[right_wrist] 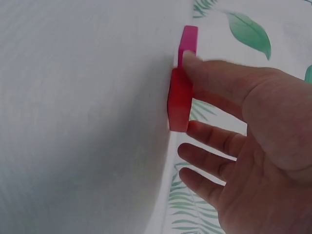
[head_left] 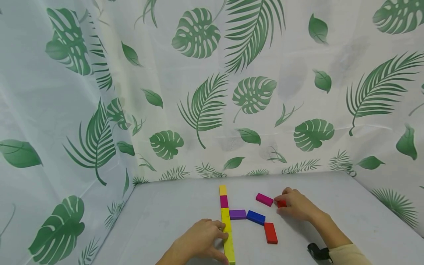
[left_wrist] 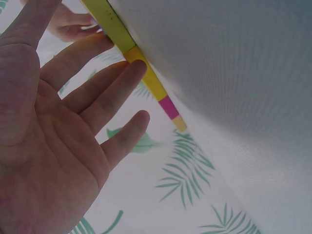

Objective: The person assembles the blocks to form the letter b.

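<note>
Several yellow blocks (head_left: 228, 244) and one magenta block (head_left: 224, 201) form a straight row on the table. My left hand (head_left: 200, 239) lies along the row's left side, its fairly straight fingers touching the near yellow blocks. In the right wrist view, the thumb and index finger of my right hand (right_wrist: 263, 112) pinch a red block (right_wrist: 180, 102), its other fingers loosely bent. That red block, mostly covered by the hand in the head view, is close to the end of a loose magenta block (head_left: 264, 199).
A purple block (head_left: 237, 214) sticks out sideways from the row. A blue block (head_left: 256, 217) and another red block (head_left: 271, 233) continue from it in a curve. A black object (head_left: 318, 252) is by the right wrist. Leaf-patterned curtains (head_left: 212, 158) border the white table.
</note>
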Available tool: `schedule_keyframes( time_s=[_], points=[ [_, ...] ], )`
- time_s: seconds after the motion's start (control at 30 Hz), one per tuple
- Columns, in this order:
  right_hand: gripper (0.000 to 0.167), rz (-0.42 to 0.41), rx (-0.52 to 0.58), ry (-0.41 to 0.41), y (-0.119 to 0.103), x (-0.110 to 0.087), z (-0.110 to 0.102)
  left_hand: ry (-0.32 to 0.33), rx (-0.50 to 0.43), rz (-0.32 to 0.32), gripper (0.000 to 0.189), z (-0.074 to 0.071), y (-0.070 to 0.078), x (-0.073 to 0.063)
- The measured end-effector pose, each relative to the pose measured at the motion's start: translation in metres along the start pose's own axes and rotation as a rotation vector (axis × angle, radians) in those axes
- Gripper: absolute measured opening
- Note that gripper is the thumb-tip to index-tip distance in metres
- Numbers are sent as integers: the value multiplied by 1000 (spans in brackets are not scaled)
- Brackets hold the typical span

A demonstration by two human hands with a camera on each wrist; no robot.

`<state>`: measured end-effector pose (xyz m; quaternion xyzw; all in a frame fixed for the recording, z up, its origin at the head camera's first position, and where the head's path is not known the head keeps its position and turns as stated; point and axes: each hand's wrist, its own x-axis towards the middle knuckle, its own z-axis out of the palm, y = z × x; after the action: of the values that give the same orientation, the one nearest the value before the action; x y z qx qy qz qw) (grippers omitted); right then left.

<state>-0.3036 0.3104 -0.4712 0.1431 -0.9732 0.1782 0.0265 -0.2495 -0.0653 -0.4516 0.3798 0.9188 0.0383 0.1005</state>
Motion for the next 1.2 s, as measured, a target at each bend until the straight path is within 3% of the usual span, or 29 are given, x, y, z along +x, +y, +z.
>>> schedule_keyframes(
  time_s=[0.8, 1.2],
  points=[
    [54, 69, 101, -130, 5, -3, -8, 7, 5, 1, 62, 1, 0, 0],
    [45, 34, 119, -168, 5, -2, -10, 2, -12, -10, 61, 1, 0, 0]
  ],
)
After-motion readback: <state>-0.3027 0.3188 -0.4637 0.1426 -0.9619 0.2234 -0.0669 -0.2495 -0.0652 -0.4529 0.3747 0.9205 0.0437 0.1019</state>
